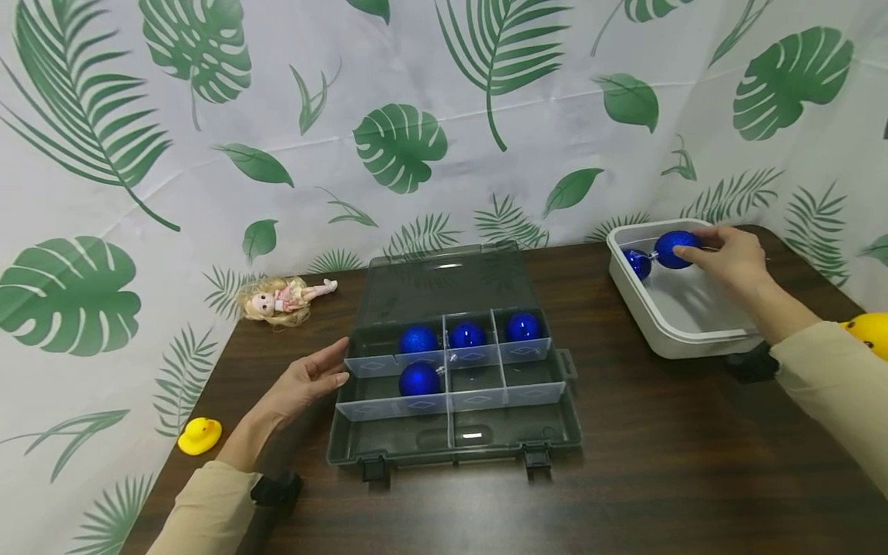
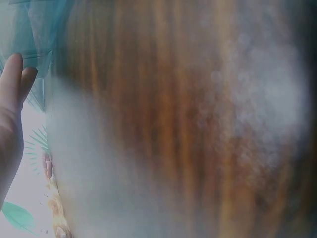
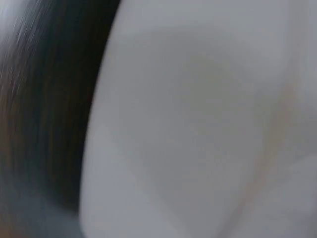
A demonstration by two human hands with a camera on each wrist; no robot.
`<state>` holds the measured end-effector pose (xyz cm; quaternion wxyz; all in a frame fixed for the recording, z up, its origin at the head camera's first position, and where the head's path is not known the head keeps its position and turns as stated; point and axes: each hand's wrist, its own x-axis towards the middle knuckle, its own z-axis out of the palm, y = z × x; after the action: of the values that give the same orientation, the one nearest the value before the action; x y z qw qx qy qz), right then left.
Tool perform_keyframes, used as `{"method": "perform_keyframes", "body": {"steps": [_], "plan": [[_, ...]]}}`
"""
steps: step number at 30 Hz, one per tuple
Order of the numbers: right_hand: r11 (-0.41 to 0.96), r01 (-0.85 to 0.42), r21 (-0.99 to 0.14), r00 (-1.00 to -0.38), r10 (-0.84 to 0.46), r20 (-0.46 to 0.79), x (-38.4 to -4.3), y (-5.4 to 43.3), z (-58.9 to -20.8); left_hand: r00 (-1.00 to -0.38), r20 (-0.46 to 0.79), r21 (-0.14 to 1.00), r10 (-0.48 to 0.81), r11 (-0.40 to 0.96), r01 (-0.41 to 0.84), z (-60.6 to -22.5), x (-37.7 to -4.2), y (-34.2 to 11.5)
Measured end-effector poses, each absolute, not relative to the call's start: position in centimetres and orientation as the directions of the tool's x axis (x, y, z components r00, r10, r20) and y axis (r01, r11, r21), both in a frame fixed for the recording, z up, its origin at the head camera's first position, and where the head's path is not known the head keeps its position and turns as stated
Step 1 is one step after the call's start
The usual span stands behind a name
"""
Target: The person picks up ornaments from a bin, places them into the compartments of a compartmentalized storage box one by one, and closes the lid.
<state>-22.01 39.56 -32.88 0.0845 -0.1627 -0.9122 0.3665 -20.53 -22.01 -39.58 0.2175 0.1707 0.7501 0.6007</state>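
Note:
In the head view my right hand (image 1: 737, 260) pinches a matte blue bauble (image 1: 671, 250) between thumb and fingers, over the white plastic bin (image 1: 655, 327). A shiny blue bauble (image 1: 636, 265) lies in that bin's far left corner. My left hand (image 1: 300, 387), fingers fairly straight, is at the left side of a dark translucent organizer case (image 1: 454, 285) with its lid raised. Each back-row compartment holds one blue bauble (image 1: 467, 335); another blue bauble (image 1: 419, 379) sits in the middle row's left compartment. The left wrist view catches some fingers (image 2: 11, 82); the right wrist view is blurred.
A small doll (image 1: 284, 299) lies at the table's back left, and a yellow rubber duck (image 1: 200, 436) stands at the left edge. Another yellow object (image 1: 870, 333) shows partly behind the right sleeve. A leaf-print cloth (image 1: 430, 85) hangs behind the dark wooden table (image 1: 645, 462).

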Motion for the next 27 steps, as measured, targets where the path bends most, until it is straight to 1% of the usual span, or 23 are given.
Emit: {"method": "perform_keyframes", "body": {"steps": [3, 7, 10, 13, 17, 20, 23, 27], "plan": [[0.604, 0.19, -0.774, -0.924, 0.376, 0.067, -21.6, 38.1, -31.9, -0.847, -0.121, 0.976, 0.518, 0.219, -0.006, -39.5, -20.6, -22.0], [0.502, 0.056, -0.863, -0.925, 0.351, 0.144, -21.0, 35.3, -30.7, -0.846, -0.123, 0.976, 0.519, 0.216, -0.009, -39.5, -20.6, -22.0], [0.445, -0.046, -0.894, -0.943, 0.277, 0.186, -20.4, 32.6, -30.1, -0.848, -0.129, 0.976, 0.514, 0.219, -0.016, -39.5, -20.6, -22.0], [0.42, -0.1, -0.902, -0.967, 0.173, 0.188, -19.6, 29.6, -30.1, -0.846, -0.126, 0.975, 0.517, 0.223, -0.008, -39.4, -20.6, -22.1], [0.4, -0.092, -0.912, -0.992, 0.04, 0.117, -18.4, 25.7, -31.0, -0.843, -0.116, 0.974, 0.525, 0.225, 0.006, -39.4, -20.6, -22.1], [0.365, -0.04, -0.93, -0.999, -0.045, 0.025, -17.6, 23.1, -31.9, -0.843, -0.112, 0.976, 0.526, 0.219, 0.007, -39.3, -20.6, -22.1], [0.331, 0.009, -0.944, -0.993, -0.112, -0.049, -16.9, 20.9, -32.8, -0.844, -0.112, 0.977, 0.525, 0.212, 0.002, -39.4, -20.6, -22.0], [0.347, 0.008, -0.938, -0.984, -0.162, -0.069, -16.5, 18.8, -33.8, -0.844, -0.115, 0.978, 0.524, 0.211, -0.003, -39.4, -20.6, -22.0]]}}
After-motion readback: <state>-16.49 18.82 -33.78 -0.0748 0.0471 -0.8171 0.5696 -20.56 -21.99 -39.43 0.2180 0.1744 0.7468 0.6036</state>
